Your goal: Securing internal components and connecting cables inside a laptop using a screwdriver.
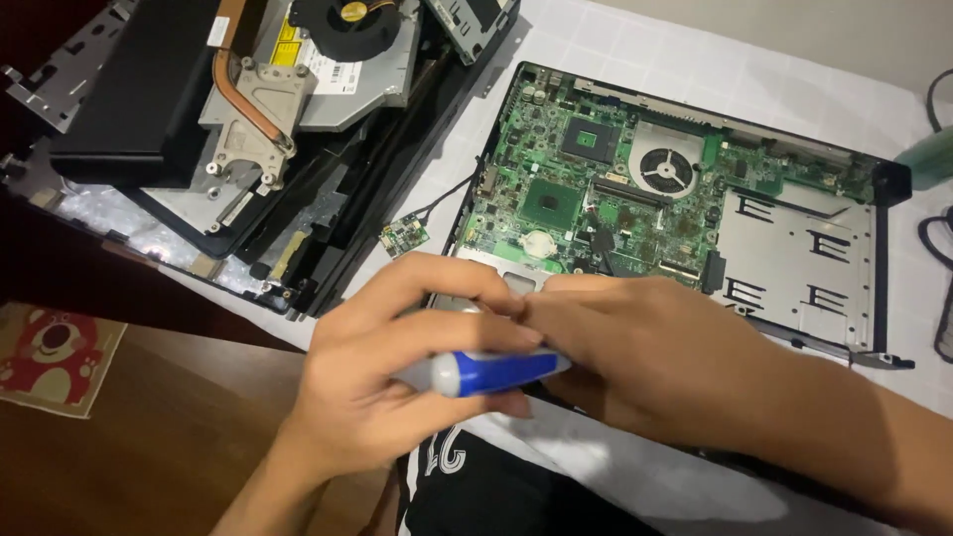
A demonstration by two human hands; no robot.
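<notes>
White cloth (615,40), opened laptop (675,189), both hands (516,367) apparently gripping blue-grey tool (486,372).

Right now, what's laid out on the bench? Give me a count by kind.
Opened laptop base with green motherboard: 1
Pile of removed laptop parts: 1
Small loose circuit board: 1
Blue-and-white tool, held in the left hand with the right hand at its tip: 1
Red bear sticker: 1
Total: 5
</notes>
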